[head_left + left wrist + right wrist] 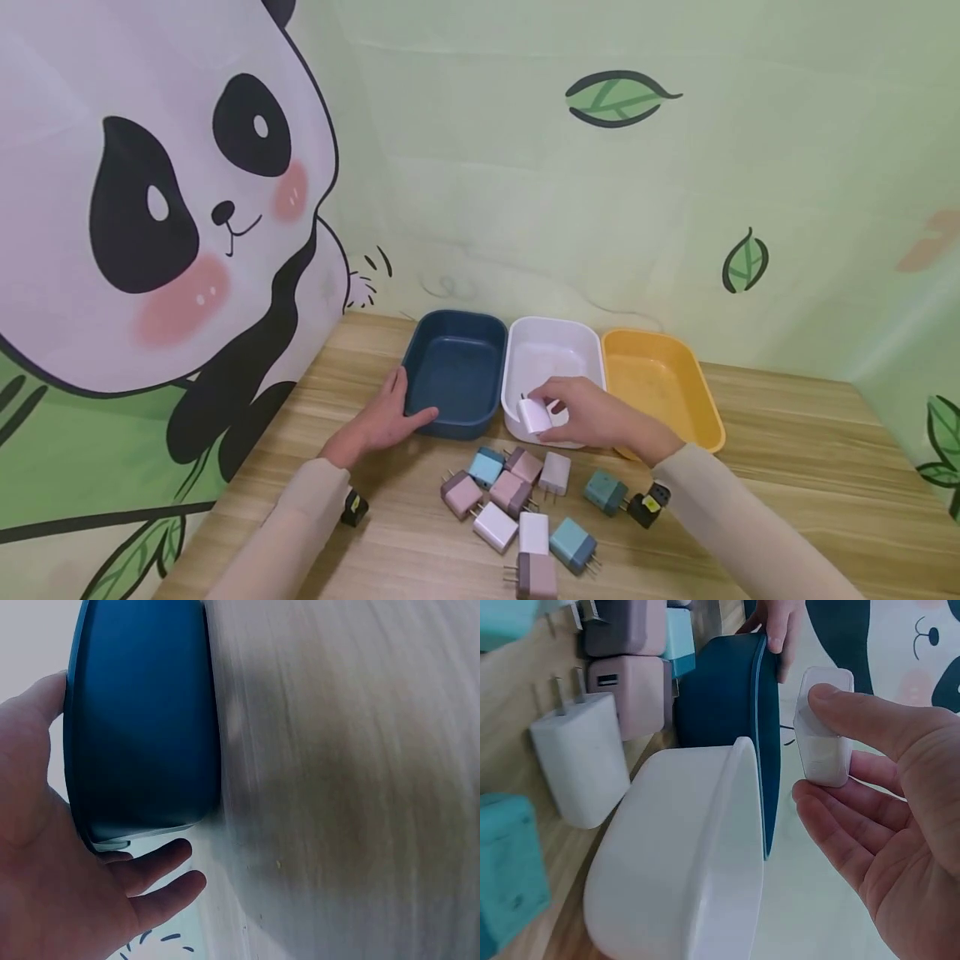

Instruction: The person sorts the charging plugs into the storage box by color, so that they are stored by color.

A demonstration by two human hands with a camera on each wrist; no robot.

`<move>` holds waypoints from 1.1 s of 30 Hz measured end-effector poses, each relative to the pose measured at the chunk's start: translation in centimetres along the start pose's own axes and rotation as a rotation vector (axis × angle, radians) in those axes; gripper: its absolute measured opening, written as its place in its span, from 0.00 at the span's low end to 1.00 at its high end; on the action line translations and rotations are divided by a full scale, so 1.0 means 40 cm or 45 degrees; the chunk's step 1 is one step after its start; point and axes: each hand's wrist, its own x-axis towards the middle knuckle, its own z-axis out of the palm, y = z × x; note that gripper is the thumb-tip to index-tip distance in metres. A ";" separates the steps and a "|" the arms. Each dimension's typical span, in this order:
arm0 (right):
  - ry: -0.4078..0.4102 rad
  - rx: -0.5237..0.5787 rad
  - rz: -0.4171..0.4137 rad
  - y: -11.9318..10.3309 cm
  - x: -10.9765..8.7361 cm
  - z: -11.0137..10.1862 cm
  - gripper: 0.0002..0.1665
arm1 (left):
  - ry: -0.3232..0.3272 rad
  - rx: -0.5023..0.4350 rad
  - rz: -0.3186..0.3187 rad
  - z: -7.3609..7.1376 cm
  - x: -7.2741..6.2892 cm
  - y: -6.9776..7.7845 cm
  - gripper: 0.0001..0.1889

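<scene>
In the head view my left hand (382,414) is spread at the near left corner of a dark blue bin (453,429). Its thumb lies at the front rim and the fingers reach along the left side, as the left wrist view also shows. My right hand (588,411) pinches a white charger plug (535,415) between thumb and fingers, over the front part of the white bin (555,327). Seen from the right wrist, the white plug (825,727) is held above the level of the white bin's rim (731,780).
A yellow bin (708,400) stands right of the white one. In front of the bins lie several charger plugs, among them a pink one (460,494), a light blue one (573,546), a green one (603,492) and a white one (495,527). A wall backs the wooden table (795,433).
</scene>
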 end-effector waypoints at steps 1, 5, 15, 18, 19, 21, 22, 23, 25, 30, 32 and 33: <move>-0.002 0.002 0.002 0.000 0.011 0.001 0.28 | -0.005 0.001 0.000 0.000 0.000 -0.001 0.53; -0.003 0.055 0.036 0.003 0.047 0.005 0.28 | -0.028 0.001 -0.002 0.002 0.001 -0.002 0.54; 0.027 0.177 0.132 0.018 0.120 0.017 0.28 | -0.053 -0.002 -0.006 -0.004 0.003 0.000 0.53; 0.032 0.196 0.159 0.019 0.137 0.017 0.27 | -0.051 0.001 0.001 -0.006 0.004 -0.004 0.53; 0.034 0.198 0.164 0.020 0.142 0.017 0.27 | -0.051 0.003 0.003 -0.006 0.004 -0.005 0.54; 0.037 0.211 0.168 0.022 0.151 0.018 0.27 | -0.050 0.015 0.007 -0.008 0.005 -0.005 0.54; 0.038 0.220 0.167 0.022 0.157 0.019 0.27 | -0.050 0.019 0.008 -0.008 0.005 -0.005 0.54; 0.037 0.225 0.170 0.023 0.162 0.020 0.28 | -0.050 0.023 0.009 -0.009 0.005 -0.004 0.54; 0.036 0.232 0.187 0.026 0.173 0.022 0.28 | -0.053 0.026 0.006 -0.011 0.005 -0.002 0.54; 0.030 0.272 0.221 0.034 0.197 0.033 0.28 | -0.059 0.038 0.001 -0.011 0.006 0.003 0.54; 0.025 0.272 0.215 0.035 0.204 0.037 0.28 | -0.061 0.048 -0.001 -0.010 0.006 0.004 0.54; 0.022 0.272 0.214 0.035 0.207 0.038 0.27 | -0.062 0.050 -0.002 -0.010 0.006 0.004 0.54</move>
